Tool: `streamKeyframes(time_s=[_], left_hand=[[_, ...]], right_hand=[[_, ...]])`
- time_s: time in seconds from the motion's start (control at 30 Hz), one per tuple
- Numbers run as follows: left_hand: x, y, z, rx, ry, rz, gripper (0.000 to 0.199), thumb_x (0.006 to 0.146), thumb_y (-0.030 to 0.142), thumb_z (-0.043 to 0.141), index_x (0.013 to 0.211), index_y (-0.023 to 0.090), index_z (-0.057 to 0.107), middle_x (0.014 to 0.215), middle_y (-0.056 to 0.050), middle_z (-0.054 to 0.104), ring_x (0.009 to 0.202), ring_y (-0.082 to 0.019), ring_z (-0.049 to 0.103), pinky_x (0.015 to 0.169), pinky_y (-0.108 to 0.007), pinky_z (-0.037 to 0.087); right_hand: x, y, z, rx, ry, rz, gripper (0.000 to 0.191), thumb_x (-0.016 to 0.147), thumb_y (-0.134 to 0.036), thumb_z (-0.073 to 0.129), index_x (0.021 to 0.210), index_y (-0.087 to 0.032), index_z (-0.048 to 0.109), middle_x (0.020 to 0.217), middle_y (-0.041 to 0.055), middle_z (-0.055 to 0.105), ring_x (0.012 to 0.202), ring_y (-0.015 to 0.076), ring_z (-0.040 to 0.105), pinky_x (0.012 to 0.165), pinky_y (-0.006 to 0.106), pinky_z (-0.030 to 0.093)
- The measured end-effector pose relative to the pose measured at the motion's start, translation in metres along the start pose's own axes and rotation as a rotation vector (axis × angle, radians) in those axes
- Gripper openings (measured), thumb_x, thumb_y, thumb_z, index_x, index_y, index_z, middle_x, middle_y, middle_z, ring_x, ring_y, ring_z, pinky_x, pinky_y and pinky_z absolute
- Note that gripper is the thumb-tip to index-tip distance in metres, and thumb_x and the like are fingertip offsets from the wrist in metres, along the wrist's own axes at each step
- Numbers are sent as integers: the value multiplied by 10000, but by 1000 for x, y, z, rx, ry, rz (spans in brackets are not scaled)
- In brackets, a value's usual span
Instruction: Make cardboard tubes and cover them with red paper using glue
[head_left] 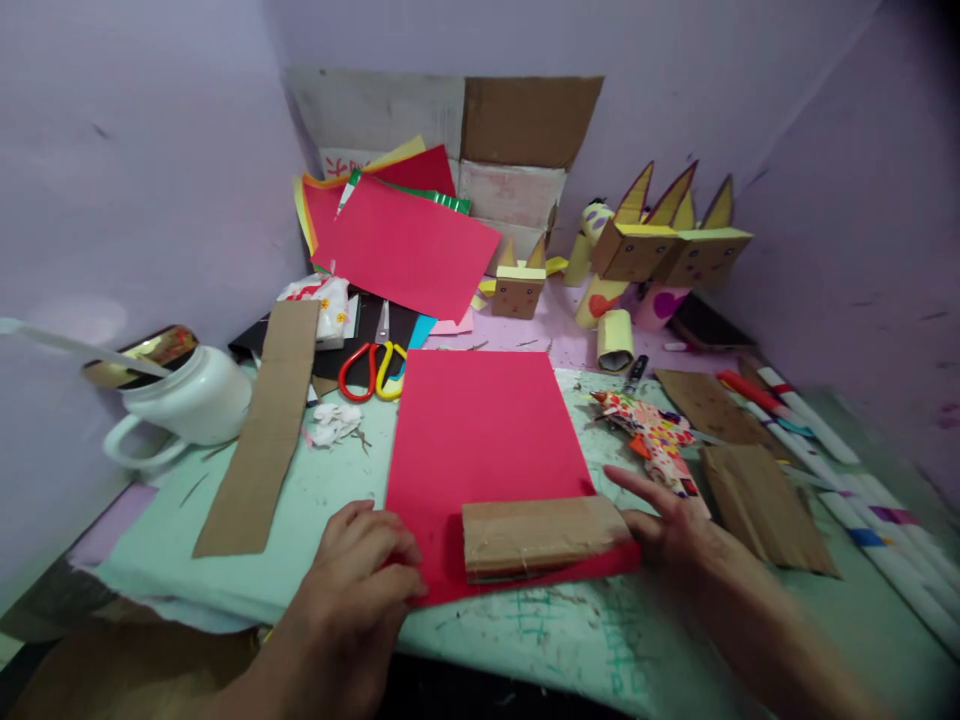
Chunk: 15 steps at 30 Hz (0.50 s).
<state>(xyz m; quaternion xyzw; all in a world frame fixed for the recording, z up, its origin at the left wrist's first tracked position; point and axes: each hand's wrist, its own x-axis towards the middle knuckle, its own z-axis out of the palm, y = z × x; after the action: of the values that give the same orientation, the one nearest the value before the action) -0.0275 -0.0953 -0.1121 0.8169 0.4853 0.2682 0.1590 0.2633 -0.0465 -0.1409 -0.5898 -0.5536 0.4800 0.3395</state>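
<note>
A red sheet of paper (480, 430) lies on the table in front of me. Across its near end rests a flattened brown cardboard roll (540, 535), with tape along its near side. My left hand (367, 565) is at the sheet's near left edge, its fingers curled onto the paper. At the roll's right end is my right hand (667, 525), slightly blurred. One of its fingers stretches out above the sheet, while another touches the roll's end. Beside that hand, the sheet's near right corner is raised a little.
Scissors (373, 370), a cardboard strip (262, 430) and a white mug (187, 395) are on the left. A flower-patterned glue gun (652, 435), cardboard pieces (769, 505) and markers (862, 500) lie right. Behind stand cardboard animal figures (637, 250) and stacked coloured paper (405, 240).
</note>
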Motion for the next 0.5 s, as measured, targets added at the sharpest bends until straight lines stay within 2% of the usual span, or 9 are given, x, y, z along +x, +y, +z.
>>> streamKeyframes(time_s=[0.13, 0.27, 0.4, 0.5], left_hand=[[-4, -3, 1, 13, 30, 25, 240, 791, 34, 431, 802, 240, 554, 834, -24, 593, 881, -192, 546, 965, -484, 315], [0, -1, 2, 11, 57, 8, 217, 805, 52, 449, 794, 228, 575, 808, -20, 604, 857, -186, 552, 961, -479, 324], [6, 1, 0, -8, 52, 17, 195, 826, 81, 458, 760, 216, 582, 748, -4, 596, 814, -173, 555, 961, -468, 317], [9, 0, -2, -58, 36, 7, 193, 839, 93, 451, 747, 213, 571, 745, 0, 599, 798, -164, 559, 959, -454, 314]], right_hand=[[13, -19, -5, 138, -194, 242, 679, 827, -689, 315, 1142, -192, 653, 878, 114, 748, 816, 305, 695, 709, 433, 538], [18, -43, -3, 301, -329, 340, 602, 801, -668, 423, 1034, -198, 717, 990, 119, 734, 973, 307, 661, 867, 448, 488], [19, -42, -2, 333, -311, 374, 673, 775, -718, 400, 1051, -192, 715, 957, 128, 742, 995, 323, 651, 953, 500, 416], [18, -36, -3, 188, -243, 302, 723, 769, -751, 350, 1042, -196, 723, 944, 128, 744, 983, 345, 645, 976, 562, 368]])
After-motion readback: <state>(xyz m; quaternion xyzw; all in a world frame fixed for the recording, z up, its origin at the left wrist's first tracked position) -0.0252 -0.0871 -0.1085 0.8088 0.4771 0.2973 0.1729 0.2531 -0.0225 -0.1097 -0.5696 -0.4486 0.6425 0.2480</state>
